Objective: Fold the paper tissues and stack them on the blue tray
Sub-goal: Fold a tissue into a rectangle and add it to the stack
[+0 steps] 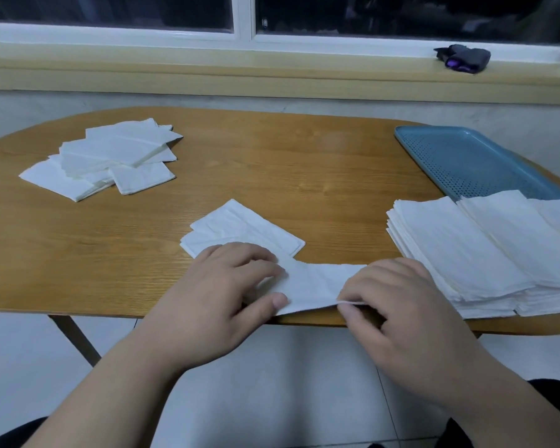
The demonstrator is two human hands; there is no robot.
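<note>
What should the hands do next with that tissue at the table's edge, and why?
Probably lift the near edge and fold it away over the far half. The right hand pinches that edge of the tissue, the left hand grips its other end, and the tissue lies flat, looking wider than the folded tissues just beyond it.

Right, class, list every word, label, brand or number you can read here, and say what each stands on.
No text can be read anywhere.
The tissue being folded, the folded pile, the unfolded stack, the blue tray and the table are plain.
A small mark on the window frame is too blurred to read.
</note>
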